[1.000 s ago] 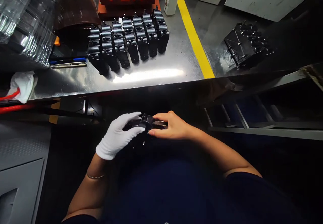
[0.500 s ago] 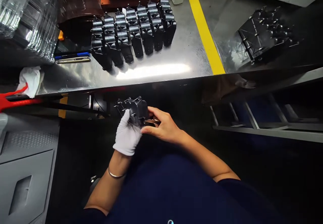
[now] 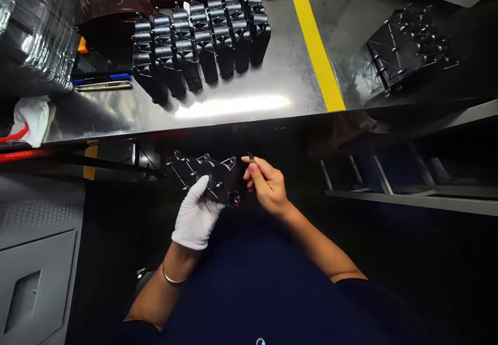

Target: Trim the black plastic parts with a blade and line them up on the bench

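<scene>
My left hand (image 3: 196,218), in a white glove, grips a black molded plastic part (image 3: 218,179) by its lower edge, with the thumb on top. The part has thin ribs, small posts and ring-shaped lugs along its edges. A tiny red spot shows at its lower right corner. To the right of the part, and apart from it, my bare right hand (image 3: 268,184) pinches a small dark pointed blade (image 3: 251,156) between thumb and fingers, its tip pointing up. Most of what lies inside this grip is hidden.
Several black plastic parts (image 3: 208,39) stand in a row on the metal bench (image 3: 280,83). More parts (image 3: 412,49) lie right of the yellow stripe (image 3: 315,44). Pens (image 3: 103,80), a white cloth (image 3: 31,119) and stacked clear trays (image 3: 42,39) are at left. A grey bin (image 3: 39,262) stands lower left.
My right hand has moved away from the part, rightward and up, with the blade. The part has turned in my left hand, showing more of its ribbed face.
</scene>
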Demonstrator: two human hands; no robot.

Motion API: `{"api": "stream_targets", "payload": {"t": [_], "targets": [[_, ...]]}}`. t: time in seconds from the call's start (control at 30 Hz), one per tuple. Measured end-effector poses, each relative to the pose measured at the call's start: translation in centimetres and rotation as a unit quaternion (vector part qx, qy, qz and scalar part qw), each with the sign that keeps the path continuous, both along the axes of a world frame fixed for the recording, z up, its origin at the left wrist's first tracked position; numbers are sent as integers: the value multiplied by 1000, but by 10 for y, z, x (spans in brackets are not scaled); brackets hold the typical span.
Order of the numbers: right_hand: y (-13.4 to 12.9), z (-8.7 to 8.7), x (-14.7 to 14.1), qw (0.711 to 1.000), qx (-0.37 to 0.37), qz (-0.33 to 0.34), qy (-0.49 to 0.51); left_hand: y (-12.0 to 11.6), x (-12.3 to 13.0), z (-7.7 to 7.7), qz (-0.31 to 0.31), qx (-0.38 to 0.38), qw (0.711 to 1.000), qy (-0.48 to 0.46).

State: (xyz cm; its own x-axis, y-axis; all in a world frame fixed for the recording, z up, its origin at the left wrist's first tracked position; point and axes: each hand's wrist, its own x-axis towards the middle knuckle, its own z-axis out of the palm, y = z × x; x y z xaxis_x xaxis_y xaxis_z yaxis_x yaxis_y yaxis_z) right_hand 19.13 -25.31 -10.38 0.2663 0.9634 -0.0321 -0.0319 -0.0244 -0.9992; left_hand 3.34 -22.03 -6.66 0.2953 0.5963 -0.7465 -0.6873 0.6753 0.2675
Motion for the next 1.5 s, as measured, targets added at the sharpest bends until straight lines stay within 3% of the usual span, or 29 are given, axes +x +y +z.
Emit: {"api": "stream_targets", "payload": {"t": [0.13, 0.3, 0.47, 0.73, 0.93, 1.17, 1.4, 1.5], "targets": [[-2, 3, 0, 991, 86, -17, -97, -2, 3, 4, -1, -3, 1000, 17], [0, 5, -1, 994, 102, -12, -36, -3, 6, 5, -5, -27, 1000, -7], [2, 3, 3, 988, 149, -20, -35, -3, 5, 5, -28, -28, 999, -8], [8, -8, 2, 992, 111, -30, -59, 7, -2, 2, -63, -68, 996, 4], [16, -22, 17, 993, 4, -113, -44, -10, -20, -2, -135, -42, 990, 21], [-4, 4, 13, 993, 112, 12, -24, -3, -13, -12, -85, -27, 996, 3], [-2, 3, 10, 989, 134, 29, -58, -2, -14, -16, -97, -1, 995, -2], [0, -2, 9, 991, 112, 14, -77, -9, -17, -16, -138, 25, 990, 13]]}}
